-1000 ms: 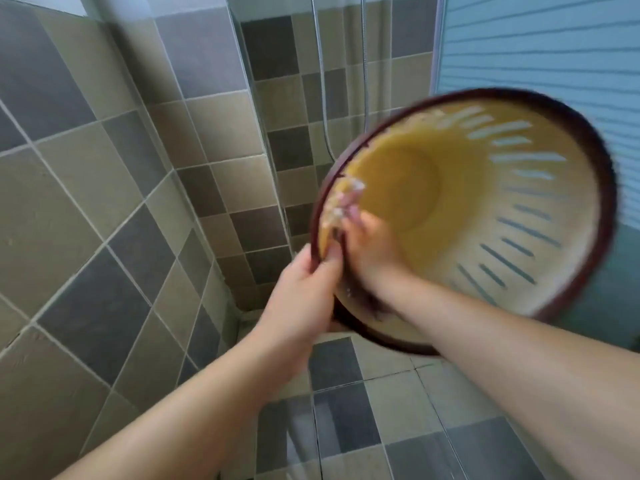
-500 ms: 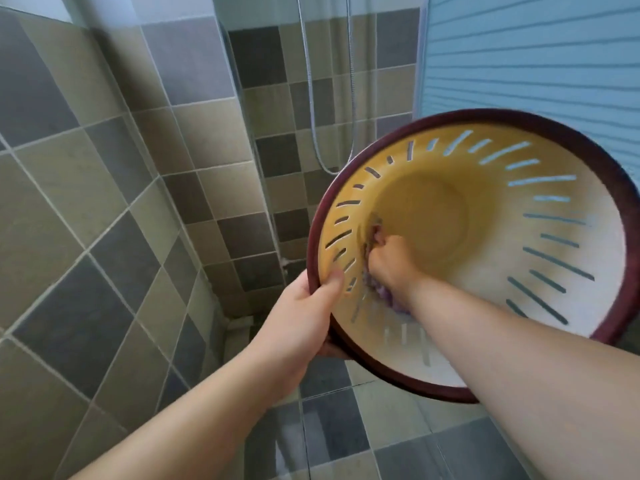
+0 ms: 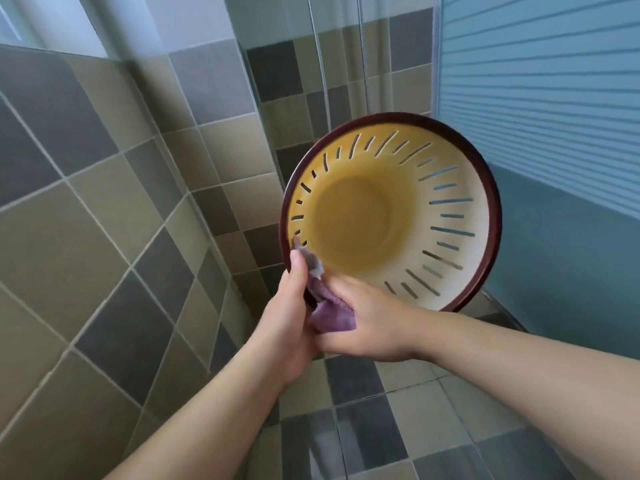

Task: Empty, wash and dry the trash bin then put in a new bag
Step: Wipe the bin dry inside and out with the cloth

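The trash bin [image 3: 398, 188] is yellow inside with slotted walls and a dark red rim; it is held up in the air with its mouth tilted toward me, and nothing is inside it. My left hand [image 3: 287, 323] grips the lower left of the rim, thumb on the inner edge. My right hand [image 3: 367, 327] holds a purple cloth [image 3: 329, 313] against the lower rim, right beside my left hand. Part of the cloth is bunched between the two hands.
Tiled walls in grey and beige close in at the left and behind. A shower hose [image 3: 320, 74] hangs at the back. A blue slatted panel [image 3: 540, 98] stands at the right. The tiled floor [image 3: 381, 427] lies below.
My right hand with the cloth came out of the bin's inside and down to the lower rim. The bin shifted slightly up and away, and my left hand kept hold of the rim.
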